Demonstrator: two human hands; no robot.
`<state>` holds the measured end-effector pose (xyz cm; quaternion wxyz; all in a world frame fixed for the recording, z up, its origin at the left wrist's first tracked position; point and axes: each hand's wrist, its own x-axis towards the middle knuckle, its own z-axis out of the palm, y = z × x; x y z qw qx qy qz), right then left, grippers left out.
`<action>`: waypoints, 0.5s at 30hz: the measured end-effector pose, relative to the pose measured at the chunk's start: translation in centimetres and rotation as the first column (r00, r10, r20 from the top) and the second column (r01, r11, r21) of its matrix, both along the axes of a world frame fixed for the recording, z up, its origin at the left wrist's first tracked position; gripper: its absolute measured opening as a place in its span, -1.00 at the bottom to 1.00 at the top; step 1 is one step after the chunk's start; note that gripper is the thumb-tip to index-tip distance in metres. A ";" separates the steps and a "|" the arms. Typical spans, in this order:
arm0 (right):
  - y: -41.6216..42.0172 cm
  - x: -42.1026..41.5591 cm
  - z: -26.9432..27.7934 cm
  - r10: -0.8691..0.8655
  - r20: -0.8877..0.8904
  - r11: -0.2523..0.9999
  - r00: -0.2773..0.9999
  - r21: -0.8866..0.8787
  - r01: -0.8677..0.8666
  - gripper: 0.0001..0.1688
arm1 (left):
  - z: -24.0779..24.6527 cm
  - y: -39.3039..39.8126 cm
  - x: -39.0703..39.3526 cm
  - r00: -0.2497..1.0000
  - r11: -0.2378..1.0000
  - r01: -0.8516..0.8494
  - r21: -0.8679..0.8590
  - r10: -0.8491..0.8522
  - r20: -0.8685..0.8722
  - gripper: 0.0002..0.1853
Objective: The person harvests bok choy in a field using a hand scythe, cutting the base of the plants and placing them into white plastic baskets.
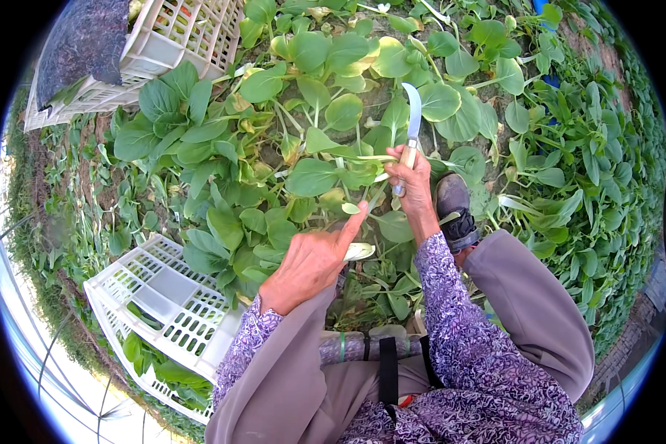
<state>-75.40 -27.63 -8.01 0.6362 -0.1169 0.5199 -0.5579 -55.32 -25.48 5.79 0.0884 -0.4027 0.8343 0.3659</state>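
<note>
My right hand [413, 180] grips the wooden handle of a hooked harvesting knife [414, 114], its curved blade pointing away from me over the leaves. Leaf stalks [374, 157] reach the fingers of that hand; whether they are pinched there cannot be told. Lower and to the left, my left hand [313, 258] is closed around a head of bok choy, whose pale cut base [359, 251] sticks out on the right. Its leaves [266, 233] seem to spread out left of the hand. The left index finger is stretched out beside a small loose leaf piece [350, 208].
A white slatted plastic crate [163, 294] with greens inside lies at my left. More crates [180, 61], partly under dark cloth [83, 50], stand at the far left. Leafy plants [310, 50] grow ahead, and my right shoe [455, 208] rests among them.
</note>
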 end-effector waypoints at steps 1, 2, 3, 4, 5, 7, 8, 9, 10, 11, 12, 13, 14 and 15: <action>-0.1 0.2 0.1 0.000 0.015 1.000 1.000 0.006 0.000 -0.62 | -0.2 0.0 0.1 1.000 1.000 -0.003 -0.011 0.002 -0.018 -0.41; -0.1 0.3 0.1 0.000 0.029 1.000 1.000 0.013 -0.001 -0.62 | -0.4 0.1 0.1 0.999 1.000 -0.004 -0.022 0.003 -0.037 -0.40; -0.2 0.5 0.2 0.002 0.045 1.000 0.999 0.016 -0.002 -0.63 | -0.9 0.2 0.5 0.991 0.994 -0.002 -0.111 -0.012 -0.130 -0.37; -0.3 0.8 0.2 -0.002 0.052 1.000 0.999 0.025 0.001 -0.63 | -1.2 0.3 0.7 0.975 0.980 -0.009 -0.198 -0.036 -0.220 -0.34; -0.3 1.2 0.3 -0.007 0.059 0.999 0.998 0.033 0.005 -0.64 | -1.6 0.6 0.9 0.974 0.973 -0.029 -0.230 -0.024 -0.226 -0.33; -0.3 1.4 0.2 -0.016 0.064 0.999 0.998 0.049 0.013 -0.64 | -1.6 0.2 0.4 0.969 0.955 -0.068 -0.288 -0.005 -0.246 -0.30; -0.3 1.4 0.2 -0.018 0.066 0.998 0.998 0.054 0.015 -0.64 | -1.3 0.2 0.3 0.983 0.982 -0.057 -0.181 0.024 -0.181 -0.35; -0.2 1.5 0.3 -0.021 0.070 0.998 0.997 0.058 0.017 -0.64 | 0.1 -0.3 -0.2 0.993 0.996 -0.053 -0.071 0.045 -0.112 -0.39; -0.1 1.5 0.4 -0.018 0.063 0.999 0.998 0.052 0.015 -0.65 | 0.8 -0.5 -0.5 0.998 0.998 -0.056 0.039 0.057 -0.041 -0.44; 0.0 1.4 0.5 -0.016 0.055 0.999 0.998 0.046 0.013 -0.65 | 0.7 -0.3 -0.4 0.998 0.999 -0.046 0.005 0.046 -0.050 -0.49; 0.1 1.5 0.7 -0.011 0.049 0.999 0.999 0.037 0.009 -0.64 | 0.6 -0.1 -0.3 0.998 0.999 -0.039 -0.032 0.037 -0.057 -0.54; 0.1 1.5 0.7 0.001 0.053 1.000 0.999 0.015 -0.002 -0.64 | 0.5 0.0 -0.1 0.996 0.997 -0.036 -0.067 0.030 -0.083 -0.57; 0.2 1.3 0.6 0.013 0.056 1.000 0.998 -0.006 -0.012 -0.64 | 0.4 0.0 0.0 0.994 0.994 -0.034 -0.103 0.023 -0.109 -0.60; 0.2 1.3 0.7 0.025 0.064 0.999 0.998 -0.028 -0.024 -0.64 | 0.9 -0.4 0.0 0.989 0.990 -0.038 -0.138 0.018 -0.148 -0.61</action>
